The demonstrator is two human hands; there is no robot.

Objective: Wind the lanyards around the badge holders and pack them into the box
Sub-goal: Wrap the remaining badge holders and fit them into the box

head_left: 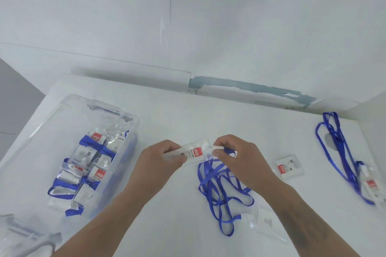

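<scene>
Left hand and right hand pinch opposite ends of the badge holder.

— Where did we locate the box?
— On the table, far left, with wound badge holders inside it.
— And our hands?
— At centre: left hand and right hand held one badge holder between them, above a loose lanyard. A card pack lay to the right, another lanyard at far right.
</scene>
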